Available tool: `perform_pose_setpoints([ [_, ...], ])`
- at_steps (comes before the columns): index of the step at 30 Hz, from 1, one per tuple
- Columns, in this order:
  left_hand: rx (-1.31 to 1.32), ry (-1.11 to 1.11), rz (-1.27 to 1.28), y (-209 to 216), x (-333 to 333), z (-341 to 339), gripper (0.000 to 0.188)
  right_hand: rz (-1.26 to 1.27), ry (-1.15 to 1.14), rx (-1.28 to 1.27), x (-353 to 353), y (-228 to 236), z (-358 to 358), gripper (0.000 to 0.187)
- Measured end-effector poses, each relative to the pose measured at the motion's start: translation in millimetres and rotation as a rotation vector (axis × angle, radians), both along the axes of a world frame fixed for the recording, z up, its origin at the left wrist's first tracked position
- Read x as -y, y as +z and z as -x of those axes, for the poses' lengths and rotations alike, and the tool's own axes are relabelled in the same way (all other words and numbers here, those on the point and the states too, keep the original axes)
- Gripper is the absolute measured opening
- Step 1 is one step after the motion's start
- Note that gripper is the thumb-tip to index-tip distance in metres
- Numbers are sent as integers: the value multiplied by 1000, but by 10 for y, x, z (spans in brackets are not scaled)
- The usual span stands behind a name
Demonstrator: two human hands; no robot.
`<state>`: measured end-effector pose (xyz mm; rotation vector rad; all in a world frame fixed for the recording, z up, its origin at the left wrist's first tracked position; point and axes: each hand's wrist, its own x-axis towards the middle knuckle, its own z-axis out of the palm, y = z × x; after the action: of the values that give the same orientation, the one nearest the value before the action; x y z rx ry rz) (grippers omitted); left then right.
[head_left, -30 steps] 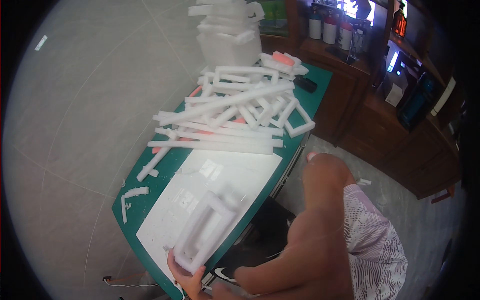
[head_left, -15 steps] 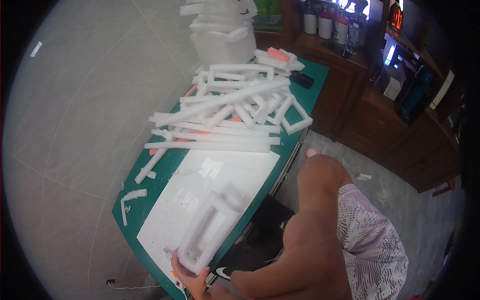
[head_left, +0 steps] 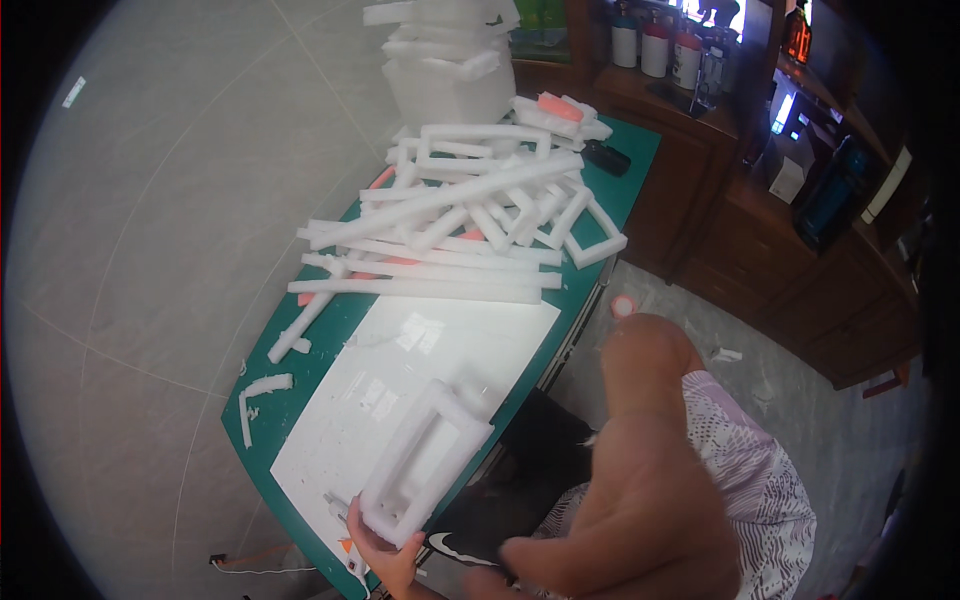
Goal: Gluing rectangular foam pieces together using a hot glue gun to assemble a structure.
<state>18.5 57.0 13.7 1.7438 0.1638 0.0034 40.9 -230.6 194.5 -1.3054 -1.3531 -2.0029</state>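
A long, hollow white foam frame (head_left: 412,468) with raised sides lies at a slant on a glossy white board (head_left: 340,415). My left hand (head_left: 388,552) wraps round its near end, with the thumb on one side and the fingers on the other. Close to the camera at the lower right, my right hand (head_left: 640,510) looms large and blurred, apart from the frame. What its fingers are doing cannot be made out. Beside my left hand lie a small grey piece (head_left: 335,503) and a small white and orange item (head_left: 352,558).
White foam strips (head_left: 430,290) and rectangular foam frames (head_left: 597,232) are heaped across the green tabletop (head_left: 262,440). Tall stacked foam (head_left: 450,90) rises behind them. A broken foam piece (head_left: 265,390) lies at left. Wooden cabinets (head_left: 740,240) stand at right.
My right hand has come into view at the lower right, nearer the camera. My left hand stays on the foam frame, which has barely shifted.
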Motion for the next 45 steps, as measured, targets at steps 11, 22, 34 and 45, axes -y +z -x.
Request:
perform_pose_setpoints([
  [11, 220, -152, 90, -234, 121, 9, 109, 17, 10, -1041, 781, -1204, 66, 28],
  [22, 327, -360, -180, -231, 680, 89, 106, -367, 620, -1899, 947, -1935, 353, 78],
  [34, 348, -360, -263, -292, 866, 141, 100, -674, 592, -1814, 749, -1938, 316, 56],
  [45, 368, -353, -436, -262, 1064, -398, 105, -628, 470, -1827, 1058, -1976, -464, 47],
])
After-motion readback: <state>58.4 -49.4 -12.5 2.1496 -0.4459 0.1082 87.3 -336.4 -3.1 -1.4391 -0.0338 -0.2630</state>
